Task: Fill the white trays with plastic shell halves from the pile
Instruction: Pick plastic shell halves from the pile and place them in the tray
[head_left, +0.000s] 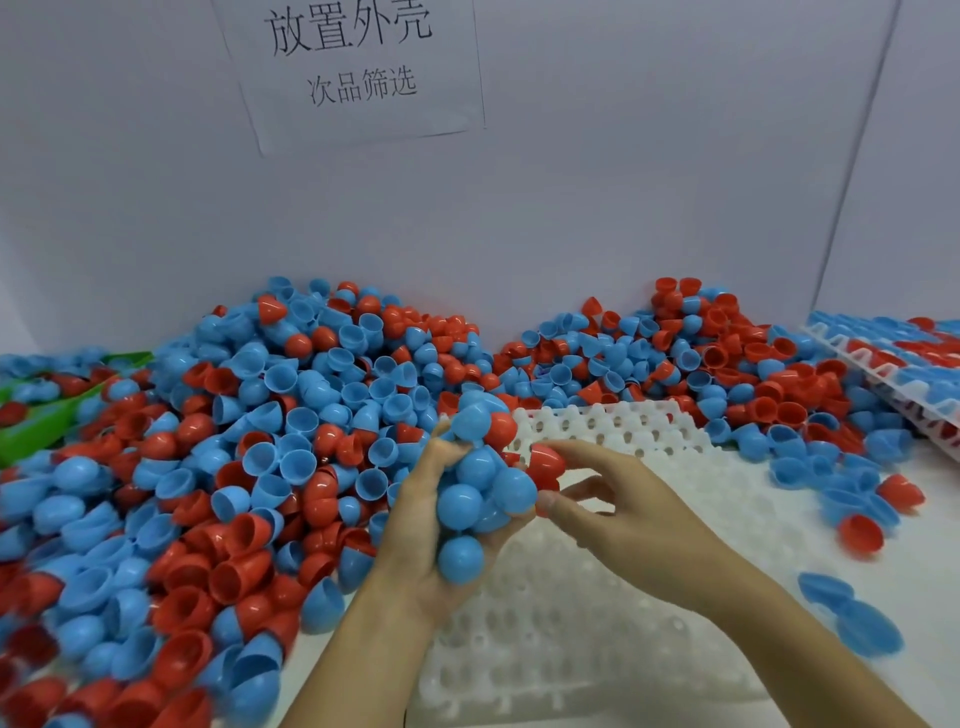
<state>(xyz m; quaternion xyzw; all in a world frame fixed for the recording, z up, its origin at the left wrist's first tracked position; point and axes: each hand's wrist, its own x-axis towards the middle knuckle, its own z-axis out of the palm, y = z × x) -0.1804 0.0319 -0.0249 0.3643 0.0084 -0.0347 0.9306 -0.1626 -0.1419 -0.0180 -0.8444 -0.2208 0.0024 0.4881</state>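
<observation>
A big pile of blue and red plastic shell halves covers the left and back of the table. In front of me lies a white tray with rows of bare sockets. Above the tray's left edge, my left hand grips a bunch of shell halves, mostly blue with one red at the top. My right hand pinches a red shell half right beside that bunch, over the tray's far part.
A filled white tray stack leans at the far right. Loose blue and red halves lie right of the tray. A green scoop sits half-buried at the left. A white wall with a paper sign closes the back.
</observation>
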